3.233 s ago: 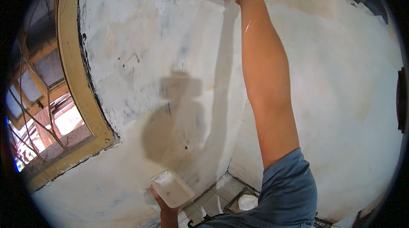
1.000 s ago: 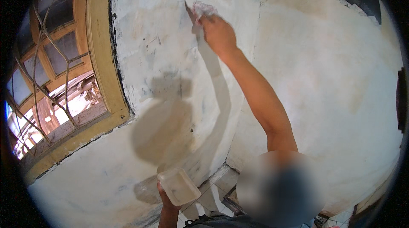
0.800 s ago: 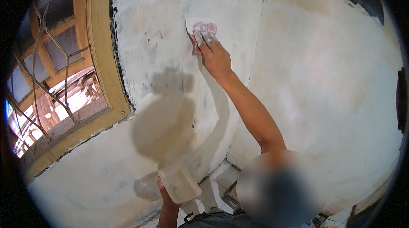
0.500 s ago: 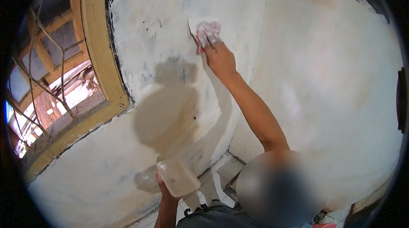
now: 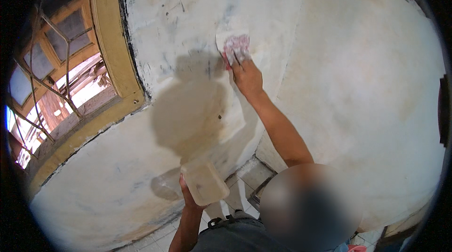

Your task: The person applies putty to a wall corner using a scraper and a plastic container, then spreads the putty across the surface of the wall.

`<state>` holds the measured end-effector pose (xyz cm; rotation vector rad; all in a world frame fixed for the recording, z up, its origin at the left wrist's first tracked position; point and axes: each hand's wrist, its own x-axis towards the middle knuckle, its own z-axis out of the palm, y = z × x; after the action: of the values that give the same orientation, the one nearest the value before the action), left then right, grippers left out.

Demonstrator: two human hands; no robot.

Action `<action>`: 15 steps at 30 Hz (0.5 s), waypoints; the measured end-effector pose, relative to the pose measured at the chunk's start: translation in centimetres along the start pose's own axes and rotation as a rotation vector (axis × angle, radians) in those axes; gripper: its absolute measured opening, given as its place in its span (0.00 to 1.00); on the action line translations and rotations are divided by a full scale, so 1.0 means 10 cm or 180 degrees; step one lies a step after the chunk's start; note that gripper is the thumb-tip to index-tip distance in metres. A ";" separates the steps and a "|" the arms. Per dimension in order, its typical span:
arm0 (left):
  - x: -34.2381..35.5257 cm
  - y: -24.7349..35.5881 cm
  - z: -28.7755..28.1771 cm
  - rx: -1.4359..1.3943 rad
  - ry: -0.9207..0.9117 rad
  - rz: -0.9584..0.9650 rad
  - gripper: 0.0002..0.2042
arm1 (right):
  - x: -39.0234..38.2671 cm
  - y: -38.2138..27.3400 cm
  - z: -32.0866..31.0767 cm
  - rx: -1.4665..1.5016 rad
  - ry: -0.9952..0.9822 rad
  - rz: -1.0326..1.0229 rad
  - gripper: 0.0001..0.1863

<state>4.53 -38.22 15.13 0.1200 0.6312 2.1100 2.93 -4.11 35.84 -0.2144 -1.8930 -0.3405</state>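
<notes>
At the plastered wall (image 5: 188,26), my right hand (image 5: 247,75) is closed on a flat pale piece with a pink, white-smeared patch (image 5: 237,47). Its far edge lies against the wall, and whether it is a cloth or a coated scraper I cannot tell. White smears coat my fingertips. Lower down, my left hand (image 5: 188,191) grips a pale rectangular plastic tub (image 5: 207,183) from its left side. The tub is tilted, and its contents are hidden from this view.
A yellow window frame (image 5: 106,30) with a bent metal grille (image 5: 67,63) stands at the left. A second wall (image 5: 348,96) meets the first in a corner at the right. Below lies a tiled floor (image 5: 254,174). A dark-edged object (image 5: 256,198) sits near the corner.
My right hand with the smeared piece has moved down along the wall. The view has shifted a little, and the tub appears slightly higher and farther right, still in my left hand.
</notes>
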 end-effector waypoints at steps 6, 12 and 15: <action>0.06 -0.01 -0.06 -0.0002 -0.0029 0.0184 0.39 | -0.39 -0.21 -0.21 0.0114 0.0596 0.0559 0.04; 0.09 0.01 -0.11 0.0019 0.0122 0.0170 0.37 | 0.99 0.07 -0.59 -0.0302 0.1267 0.0445 0.05; 0.04 0.07 -0.12 -0.0022 0.0141 0.0170 0.36 | 1.81 0.13 -0.88 -0.0285 0.1465 0.0171 0.06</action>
<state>3.40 -38.71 14.37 0.0872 0.6535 2.1712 4.97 -6.13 55.79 -0.2246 -1.4178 -0.4007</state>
